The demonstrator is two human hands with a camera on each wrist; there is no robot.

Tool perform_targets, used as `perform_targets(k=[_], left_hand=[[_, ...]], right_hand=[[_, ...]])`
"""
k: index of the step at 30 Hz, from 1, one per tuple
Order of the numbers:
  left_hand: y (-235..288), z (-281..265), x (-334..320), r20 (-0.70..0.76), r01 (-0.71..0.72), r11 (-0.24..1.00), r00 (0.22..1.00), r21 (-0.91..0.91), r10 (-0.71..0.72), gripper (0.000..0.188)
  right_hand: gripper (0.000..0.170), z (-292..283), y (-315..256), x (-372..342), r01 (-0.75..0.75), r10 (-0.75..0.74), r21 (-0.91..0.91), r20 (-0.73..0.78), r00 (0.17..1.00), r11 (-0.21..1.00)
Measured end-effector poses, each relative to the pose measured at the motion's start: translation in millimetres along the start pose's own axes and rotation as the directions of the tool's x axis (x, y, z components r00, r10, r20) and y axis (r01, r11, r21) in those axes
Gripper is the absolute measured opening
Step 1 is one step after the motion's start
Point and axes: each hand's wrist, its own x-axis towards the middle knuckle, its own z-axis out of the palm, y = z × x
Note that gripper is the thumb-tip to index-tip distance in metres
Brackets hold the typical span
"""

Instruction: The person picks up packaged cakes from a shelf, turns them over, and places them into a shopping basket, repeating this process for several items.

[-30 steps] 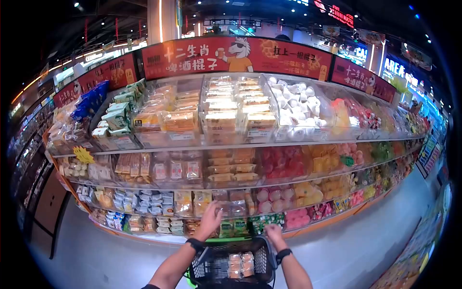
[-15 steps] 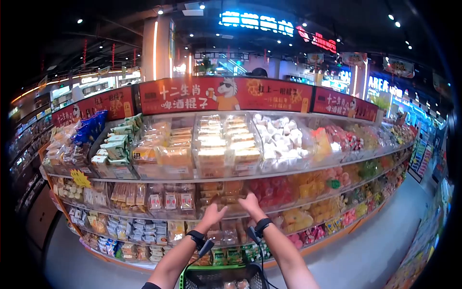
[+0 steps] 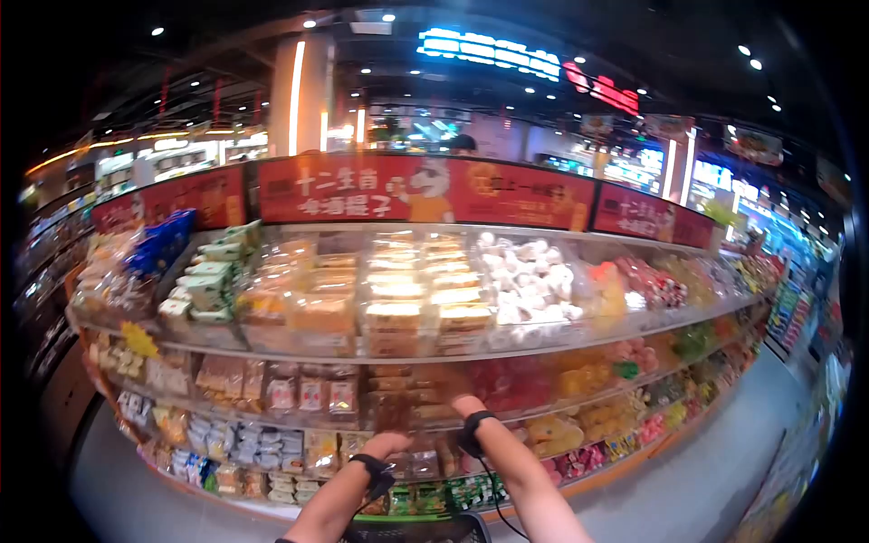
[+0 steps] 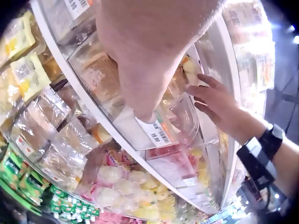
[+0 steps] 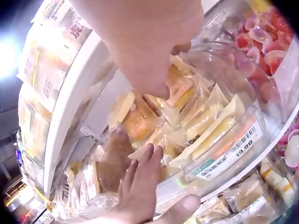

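So the middle of it all was a clear bin on the second tier of a snack display, full of wrapped pastries in see-through plastic. Those were lying in the bin, some leaning against its front wall, and neither hand had picked one up as far as I could see. The right hand was reaching over the bin, fingers loose and spread in the left wrist view, no grip going on. Whether its fingertips touched a wrapper I honestly can't tell. The left hand was at the bin's left front, fingers straight and thumb sticking out, holding nothing. Its fingertips lined up with the nearest wrappers, but again, can't say if they made contact.

A price tag reading 19.90 was stuck on the bin's front. Just right of the bin sat red jelly cups, and left of it there were white packs with red print. More stacked packs stood above the bin, with white pieces up and to its right. Way below the bin was a black basket, mostly cut off. The head view was pretty blurry.
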Motion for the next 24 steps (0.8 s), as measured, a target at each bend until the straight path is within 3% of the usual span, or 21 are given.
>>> perform_targets(k=[1, 2, 3, 4, 5, 6, 7, 10, 14, 19, 23, 24], left_hand=[[14.7, -15.4, -20.8, 0.025, 0.066, 0.998, 0.998, -0.004, -0.066, 0.067], [2.2, -12.6, -22.3, 0.016, 0.009, 1.0, 1.0, -0.017, -0.009, 0.058], [24.0, -32.8, -52.1, -0.039, -0.136, 0.989, 0.99, -0.054, 0.134, 0.048], [60.3, -51.5, -65.4, -0.066, 0.07, 0.994, 0.995, -0.081, -0.075, 0.046], [-12.8, -9.3, -22.1, -0.019, 0.009, 0.939, 1.0, -0.343, -0.017, 0.047], [-12.0, -5.4, -0.6, 0.069, 0.155, 0.98, 0.987, -0.126, -0.147, 0.05], [-19.0, 0.9, 9.3, 0.139, 0.181, 0.969, 0.977, -0.169, -0.159, 0.051], [-7.5, -21.9, -23.8, 0.154, 0.269, 0.913, 0.961, -0.307, -0.231, 0.048], [11.7, -36.0, -35.8, 0.14, 0.255, 0.811, 0.967, -0.527, -0.213, 0.041], [35.5, -47.6, -56.5, 0.155, 0.223, 0.503, 0.972, -0.835, -0.174, 0.032], [48.2, -54.8, -77.8, 0.18, 0.198, 0.214, 0.979, -0.957, -0.1, 0.026], [47.6, -60.0, -76.1, 0.122, 0.114, 0.313, 0.993, -0.943, 0.006, 0.03]], right_hand=[[0.032, 2.0, 7.5, -5.1, 0.079, -0.081, -0.02, -0.095, 0.992, 0.997], [0.032, 4.0, 10.2, -5.8, 0.098, -0.111, -0.076, -0.19, 0.976, 0.992], [0.032, 6.8, 10.7, -0.3, 0.085, -0.127, -0.156, -0.291, 0.948, 0.984], [0.032, 11.2, 10.2, 11.8, 0.056, -0.149, -0.242, -0.385, 0.911, 0.969], [0.032, 16.8, 12.8, 26.2, 0.019, -0.182, -0.33, -0.472, 0.863, 0.944], [0.033, 19.4, 18.6, 36.8, -0.021, -0.212, -0.402, -0.526, 0.823, 0.916], [0.033, 22.4, 23.9, 43.4, -0.062, -0.231, -0.449, -0.566, 0.791, 0.891], [0.04, 24.5, 27.0, 47.5, 0.012, -0.242, -0.451, -0.457, 0.856, 0.893], [0.04, 0.9, 17.3, 55.0, 0.03, -0.177, -0.362, -0.383, 0.907, 0.932], [0.04, -1.5, 5.1, 52.0, 0.028, -0.146, -0.302, -0.377, 0.915, 0.953], [0.04, -0.5, -4.4, 40.7, 0.035, -0.14, -0.27, -0.381, 0.914, 0.962], [0.04, -1.8, -4.1, 39.9, 0.033, -0.134, -0.257, -0.387, 0.912, 0.966]])
